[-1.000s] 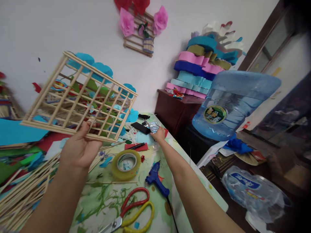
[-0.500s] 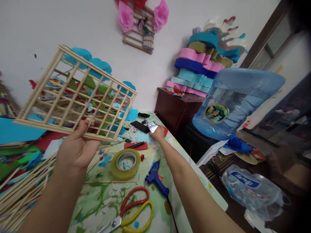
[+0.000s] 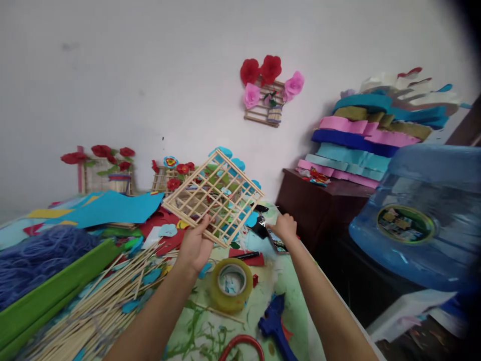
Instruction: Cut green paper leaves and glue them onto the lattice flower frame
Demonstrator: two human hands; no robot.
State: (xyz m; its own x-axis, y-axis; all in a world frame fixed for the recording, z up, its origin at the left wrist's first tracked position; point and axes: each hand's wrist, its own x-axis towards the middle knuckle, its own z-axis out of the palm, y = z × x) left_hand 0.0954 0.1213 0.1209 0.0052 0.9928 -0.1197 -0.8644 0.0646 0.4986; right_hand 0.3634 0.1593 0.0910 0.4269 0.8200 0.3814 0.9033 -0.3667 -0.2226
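Note:
My left hand [image 3: 196,245] grips the lower edge of a wooden stick lattice [image 3: 216,198], raised and tilted above the table, with blue paper petals and green leaves along its far side. Out at the table's right edge, my right hand [image 3: 284,227] has its curled fingers at a phone [image 3: 277,243], which lies tilted beside a black object. Whether the fingers grasp the phone is hard to make out. Below the lattice are a roll of yellowish tape [image 3: 232,285] and a black pen [image 3: 246,255] on red paper.
A blue glue gun [image 3: 276,326] and red scissor handle [image 3: 242,341] lie in front. Thin sticks [image 3: 101,301], blue cord [image 3: 45,258] and green paper [image 3: 56,293] cover the left. A large water bottle [image 3: 421,215] and dark cabinet [image 3: 319,205] stand right.
The view has shifted up and left, and the lattice appears farther off. The phone, earlier up at my right fingertips, now sits lower and flatter beneath my right hand.

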